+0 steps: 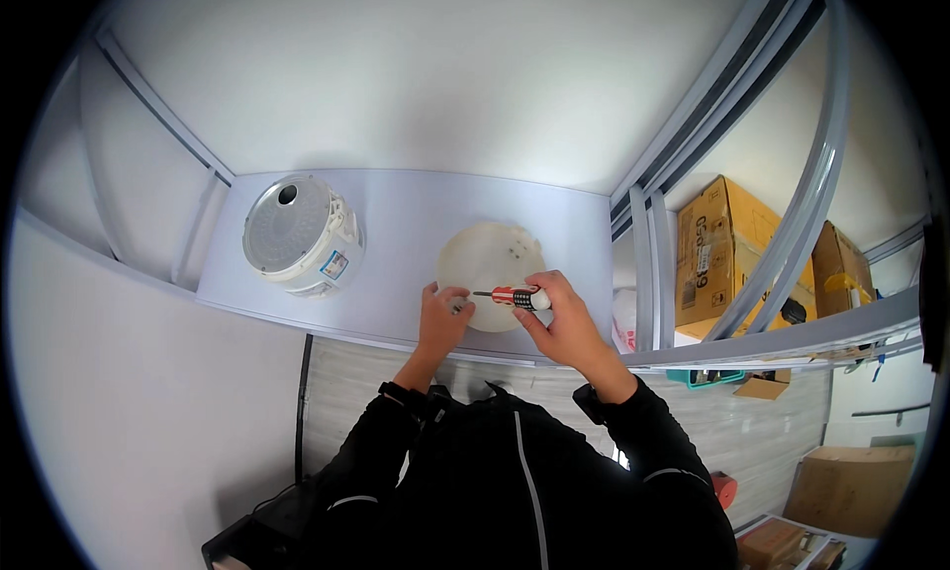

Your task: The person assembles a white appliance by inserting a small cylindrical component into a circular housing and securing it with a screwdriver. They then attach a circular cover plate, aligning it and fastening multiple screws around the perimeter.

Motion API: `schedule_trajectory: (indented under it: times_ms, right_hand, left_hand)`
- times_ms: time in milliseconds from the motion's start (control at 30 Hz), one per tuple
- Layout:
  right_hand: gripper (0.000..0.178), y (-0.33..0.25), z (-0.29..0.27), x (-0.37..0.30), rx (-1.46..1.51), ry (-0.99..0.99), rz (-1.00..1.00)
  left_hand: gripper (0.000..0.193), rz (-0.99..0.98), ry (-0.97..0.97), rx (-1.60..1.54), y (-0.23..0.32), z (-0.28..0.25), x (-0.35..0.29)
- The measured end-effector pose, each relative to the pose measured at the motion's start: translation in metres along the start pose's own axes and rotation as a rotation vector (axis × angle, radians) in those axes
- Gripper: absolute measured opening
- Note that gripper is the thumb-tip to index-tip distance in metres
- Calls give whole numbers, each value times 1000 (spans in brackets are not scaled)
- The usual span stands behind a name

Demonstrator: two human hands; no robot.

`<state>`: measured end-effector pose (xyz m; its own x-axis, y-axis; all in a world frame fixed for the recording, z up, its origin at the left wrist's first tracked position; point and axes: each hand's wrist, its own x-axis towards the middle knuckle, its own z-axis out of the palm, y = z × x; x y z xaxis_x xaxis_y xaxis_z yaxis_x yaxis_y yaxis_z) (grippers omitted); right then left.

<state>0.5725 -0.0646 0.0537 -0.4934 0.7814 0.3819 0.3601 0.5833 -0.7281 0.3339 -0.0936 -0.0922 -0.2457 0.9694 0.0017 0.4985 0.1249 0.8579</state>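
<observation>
My right hand (567,325) is wrapped round the handle of a screwdriver (513,297), red, black and white. Its dark shaft points left toward my left hand (441,321). The fingers of that hand are pinched together at a small greyish piece (457,305), too small to make out. Both hands are over the near part of a round, off-white disc (485,258) that lies on the table. Several small dark bits (519,247) lie near its far right side.
A white bucket (315,273) with a grey lid (287,229) stands on the table (401,204) at the left; the lid has a dark round hole. Metal frame posts (643,273) rise at the right. Beyond them sit cardboard boxes (708,263) and a teal tray (705,378).
</observation>
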Motion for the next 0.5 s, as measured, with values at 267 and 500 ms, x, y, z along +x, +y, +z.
schedule_trajectory:
  times_ms: [267, 500]
  right_hand:
    - [47, -5, 11, 4, -19, -59, 46]
    - [46, -5, 16, 7, -25, -78, 48]
  left_hand:
    - [29, 14, 4, 38, 9, -1, -7]
    - [29, 6, -30, 37, 13, -4, -8]
